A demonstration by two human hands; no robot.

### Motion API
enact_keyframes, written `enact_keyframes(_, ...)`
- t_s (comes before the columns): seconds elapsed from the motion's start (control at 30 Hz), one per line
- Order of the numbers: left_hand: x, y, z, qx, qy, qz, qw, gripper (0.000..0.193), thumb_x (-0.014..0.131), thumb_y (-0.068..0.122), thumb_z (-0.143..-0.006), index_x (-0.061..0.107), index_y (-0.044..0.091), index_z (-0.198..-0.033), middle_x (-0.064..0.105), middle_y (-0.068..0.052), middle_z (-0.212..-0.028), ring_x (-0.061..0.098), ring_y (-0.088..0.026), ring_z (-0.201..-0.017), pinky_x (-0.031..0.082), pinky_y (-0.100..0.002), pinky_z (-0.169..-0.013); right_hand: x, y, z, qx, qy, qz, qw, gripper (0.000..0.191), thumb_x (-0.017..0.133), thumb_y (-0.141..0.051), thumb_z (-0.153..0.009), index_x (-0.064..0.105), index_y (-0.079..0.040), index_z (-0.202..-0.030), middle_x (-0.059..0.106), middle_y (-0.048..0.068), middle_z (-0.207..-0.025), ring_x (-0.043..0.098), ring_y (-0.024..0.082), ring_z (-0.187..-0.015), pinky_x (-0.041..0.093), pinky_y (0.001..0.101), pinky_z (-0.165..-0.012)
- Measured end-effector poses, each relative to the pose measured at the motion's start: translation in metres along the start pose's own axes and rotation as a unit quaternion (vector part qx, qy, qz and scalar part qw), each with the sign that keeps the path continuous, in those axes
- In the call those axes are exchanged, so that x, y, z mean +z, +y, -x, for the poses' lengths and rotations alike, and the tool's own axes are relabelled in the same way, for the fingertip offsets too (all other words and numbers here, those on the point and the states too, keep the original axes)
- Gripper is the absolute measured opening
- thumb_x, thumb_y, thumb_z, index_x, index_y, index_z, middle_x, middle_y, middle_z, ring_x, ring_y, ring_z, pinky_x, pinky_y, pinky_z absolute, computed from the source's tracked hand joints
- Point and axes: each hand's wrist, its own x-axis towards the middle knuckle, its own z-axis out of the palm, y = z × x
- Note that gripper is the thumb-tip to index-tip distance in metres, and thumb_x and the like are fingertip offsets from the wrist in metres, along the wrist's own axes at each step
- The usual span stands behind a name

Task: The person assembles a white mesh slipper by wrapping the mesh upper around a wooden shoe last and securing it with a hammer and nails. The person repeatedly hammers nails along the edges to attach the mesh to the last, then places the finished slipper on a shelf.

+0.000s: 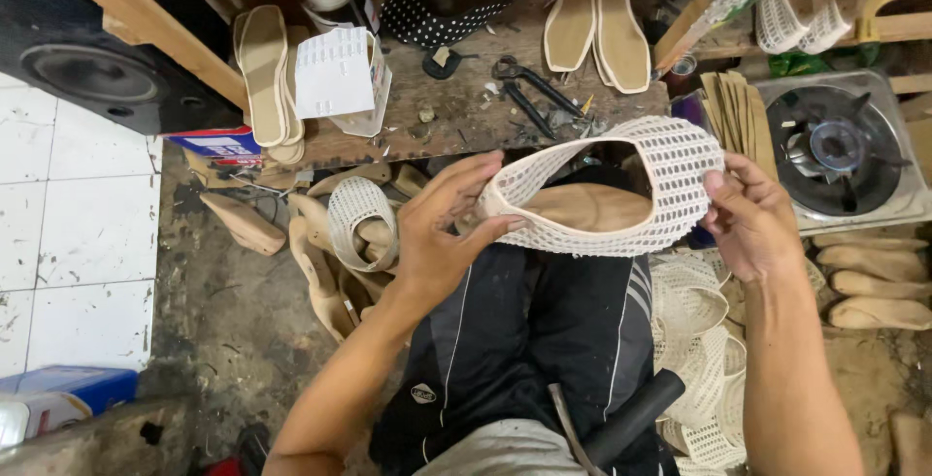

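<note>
A white woven-mesh shoe upper (621, 190), stretched over a tan wooden shoe last (587, 207), is held above the lap btwn both hands. Its heel end is gripped by the left hand (442, 233), thumb and fingers closed on the mesh; the toe end is pinched by the right hand (752, 219). A dark metal hammer w/ black grip (616, 423) is laid across the black striped trousers (524, 340). Black pincers (529, 88) lie near the front edge of the worn wooden workbench (466, 112); two tan insoles (597, 15) are set at its back edge, a black polka-dot shoe (447, 5) beside them. A gas burner (835, 146) is seen at right, more white mesh uppers (699, 360) heaped below it.
</note>
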Motion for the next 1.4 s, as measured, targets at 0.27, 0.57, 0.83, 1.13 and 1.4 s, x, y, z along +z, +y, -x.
enact_keyframes(0.27,-0.026,0.005,-0.008,0.084,0.017,-0.18,0.98,0.048,0.078,-0.014,-0.08,0.071,0.0,-0.125,0.073,-0.013,-0.129,0.067,-0.025,-0.131,0.052,-0.039,-0.115,-0.007,-0.016,0.009,-0.026,-0.022,-0.045,0.998,0.008,0.073,-0.009,-0.105,0.066,-0.005,-0.103,0.068,0.003,-0.091,0.058,0.01,-0.073,0.043,0.0239,-0.062)
enact_keyframes(0.57,-0.043,-0.058,0.026,-0.099,0.018,-0.019,0.995,0.047,0.058,-0.024,-0.087,0.073,0.002,-0.123,0.072,-0.015,-0.132,0.068,-0.023,-0.127,0.061,-0.031,-0.091,0.015,0.016,0.012,0.11,-0.005,-0.008,0.994,0.012,0.078,-0.015,-0.092,0.07,-0.007,-0.097,0.065,0.001,-0.077,0.053,0.007,-0.058,0.039,0.0215,-0.05)
enact_keyframes(0.83,-0.036,-0.124,0.046,-0.161,0.007,0.01,0.987,0.046,0.06,-0.021,-0.086,0.07,0.0,-0.126,0.069,-0.016,-0.136,0.065,-0.023,-0.127,0.058,-0.03,-0.1,0.01,0.05,0.001,0.06,0.047,0.172,0.982,0.018,0.08,-0.015,-0.091,0.067,-0.005,-0.084,0.06,-0.001,-0.067,0.051,0.007,-0.054,0.038,0.0226,-0.049)
enact_keyframes(1.13,-0.044,-0.158,0.046,-0.173,-0.012,0.122,0.977,0.043,0.058,-0.019,-0.087,0.068,-0.005,-0.127,0.066,-0.018,-0.139,0.062,-0.024,-0.133,0.053,-0.034,-0.109,-0.008,0.067,-0.021,0.063,-0.008,0.123,0.99,0.013,0.075,-0.016,-0.095,0.067,-0.006,-0.09,0.068,0.0,-0.083,0.06,0.007,-0.074,0.049,0.0245,-0.069)
enact_keyframes(1.4,-0.038,-0.163,0.04,-0.195,-0.024,0.204,0.959,0.04,0.062,-0.015,-0.091,0.065,-0.003,-0.129,0.053,-0.018,-0.152,0.059,-0.025,-0.133,0.054,-0.037,-0.109,-0.039,0.113,-0.035,0.103,-0.084,-0.13,0.983,0.005,0.068,-0.01,-0.102,0.065,-0.007,-0.099,0.069,0.002,-0.091,0.063,0.011,-0.08,0.049,0.0265,-0.072)
